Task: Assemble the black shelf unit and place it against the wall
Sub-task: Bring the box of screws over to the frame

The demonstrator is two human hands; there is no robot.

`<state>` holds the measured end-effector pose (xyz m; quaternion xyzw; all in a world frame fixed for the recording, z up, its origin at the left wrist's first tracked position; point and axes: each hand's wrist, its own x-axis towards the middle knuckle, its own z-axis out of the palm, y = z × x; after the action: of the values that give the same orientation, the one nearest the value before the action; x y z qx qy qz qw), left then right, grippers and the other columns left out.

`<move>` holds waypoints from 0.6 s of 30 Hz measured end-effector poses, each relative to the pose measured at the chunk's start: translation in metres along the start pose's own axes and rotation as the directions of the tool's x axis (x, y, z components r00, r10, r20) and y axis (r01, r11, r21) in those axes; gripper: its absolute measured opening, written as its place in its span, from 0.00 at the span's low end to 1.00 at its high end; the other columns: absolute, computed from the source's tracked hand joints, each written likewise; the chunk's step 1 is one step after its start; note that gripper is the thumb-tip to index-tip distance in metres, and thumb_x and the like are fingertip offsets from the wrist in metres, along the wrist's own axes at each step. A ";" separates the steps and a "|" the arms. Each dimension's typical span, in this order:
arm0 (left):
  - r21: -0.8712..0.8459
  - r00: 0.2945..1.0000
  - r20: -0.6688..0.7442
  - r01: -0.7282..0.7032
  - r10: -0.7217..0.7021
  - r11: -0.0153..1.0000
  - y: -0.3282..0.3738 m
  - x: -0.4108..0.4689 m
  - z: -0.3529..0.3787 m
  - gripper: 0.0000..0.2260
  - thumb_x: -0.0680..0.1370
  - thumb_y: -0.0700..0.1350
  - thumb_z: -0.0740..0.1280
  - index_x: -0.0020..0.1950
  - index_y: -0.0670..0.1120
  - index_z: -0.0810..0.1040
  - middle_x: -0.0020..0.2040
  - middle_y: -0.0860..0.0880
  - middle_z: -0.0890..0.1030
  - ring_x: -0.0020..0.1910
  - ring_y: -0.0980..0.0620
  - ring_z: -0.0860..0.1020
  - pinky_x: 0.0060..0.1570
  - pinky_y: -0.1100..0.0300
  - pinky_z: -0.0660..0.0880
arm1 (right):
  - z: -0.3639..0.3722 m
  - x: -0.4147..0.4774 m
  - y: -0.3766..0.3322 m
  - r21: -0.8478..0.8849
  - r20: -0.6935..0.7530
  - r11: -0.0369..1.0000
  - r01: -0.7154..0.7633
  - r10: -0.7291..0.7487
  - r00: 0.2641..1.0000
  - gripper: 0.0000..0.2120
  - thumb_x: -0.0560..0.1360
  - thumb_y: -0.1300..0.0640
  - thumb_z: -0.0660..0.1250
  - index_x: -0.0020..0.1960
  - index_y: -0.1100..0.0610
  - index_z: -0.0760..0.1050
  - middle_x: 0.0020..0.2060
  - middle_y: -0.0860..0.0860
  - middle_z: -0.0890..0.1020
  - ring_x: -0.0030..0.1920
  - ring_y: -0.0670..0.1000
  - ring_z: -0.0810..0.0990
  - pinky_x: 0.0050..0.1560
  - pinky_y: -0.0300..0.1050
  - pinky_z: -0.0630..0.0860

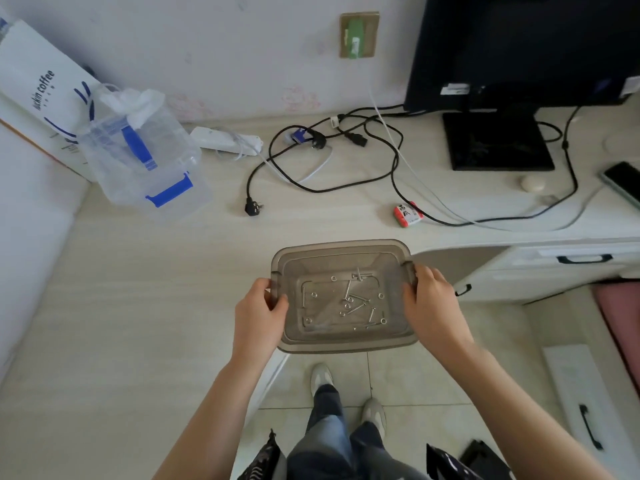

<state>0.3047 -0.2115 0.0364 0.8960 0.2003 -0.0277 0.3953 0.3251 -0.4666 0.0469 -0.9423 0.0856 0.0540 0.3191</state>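
Observation:
A smoky grey plastic tray [341, 249] is held level in front of me, over the desk's front edge. Several silver screws and small washers [349, 301] lie loose on its floor. My left hand [259, 315] grips the tray's left rim, thumb inside. My right hand [427, 301] grips the right rim by its side handle. Black parts [481, 453] lie on the tiled floor at the bottom right, partly cut off by the frame edge.
A pale desk [138, 289] carries a clear box with blue clips [145, 157], a paper bag [41, 88], a power strip [227, 140], tangled black cables [332, 154], a monitor on its stand [498, 140], a phone [623, 181] and a small red packet [408, 213]. Drawers [568, 268] sit to the right.

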 end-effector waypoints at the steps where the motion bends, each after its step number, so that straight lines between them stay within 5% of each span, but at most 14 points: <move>1: 0.020 1.000 -0.001 -0.018 0.018 1.000 0.001 -0.007 0.005 0.04 0.79 0.40 0.69 0.54 0.45 0.78 0.36 0.52 0.78 0.36 0.55 0.77 0.33 0.70 0.69 | -0.004 -0.007 0.008 -0.003 -0.004 1.000 -0.004 0.004 1.000 0.06 0.80 0.61 0.60 0.45 0.57 0.65 0.42 0.53 0.71 0.39 0.55 0.68 0.39 0.47 0.61; 5: 0.090 0.997 0.012 -0.076 0.075 0.993 0.006 -0.036 0.027 0.07 0.79 0.42 0.69 0.57 0.44 0.79 0.35 0.51 0.78 0.37 0.54 0.77 0.37 0.60 0.71 | -0.018 -0.036 0.046 -0.015 0.002 0.999 -0.045 0.045 0.999 0.05 0.80 0.61 0.60 0.52 0.62 0.72 0.45 0.54 0.73 0.41 0.54 0.68 0.41 0.45 0.62; 8: 0.098 0.995 0.025 -0.096 0.094 0.991 0.009 -0.058 0.044 0.07 0.79 0.42 0.69 0.56 0.44 0.79 0.33 0.53 0.76 0.35 0.57 0.75 0.34 0.67 0.67 | -0.029 -0.057 0.071 0.000 0.011 0.997 -0.076 0.076 0.997 0.09 0.81 0.60 0.60 0.57 0.63 0.73 0.48 0.56 0.76 0.42 0.54 0.71 0.43 0.45 0.66; 18: 0.123 0.975 0.130 -0.194 0.178 0.973 0.022 -0.120 0.074 0.10 0.78 0.42 0.71 0.59 0.41 0.79 0.32 0.55 0.73 0.33 0.57 0.72 0.34 0.65 0.65 | -0.061 -0.129 0.114 0.013 -0.080 0.979 -0.202 0.203 0.976 0.05 0.80 0.61 0.61 0.52 0.62 0.74 0.44 0.55 0.74 0.43 0.57 0.73 0.44 0.47 0.68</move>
<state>0.2111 -0.3180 0.0256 0.9323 0.0893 -0.0572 0.3459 0.1795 -0.5765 0.0476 -0.9294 0.1941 0.0477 0.3104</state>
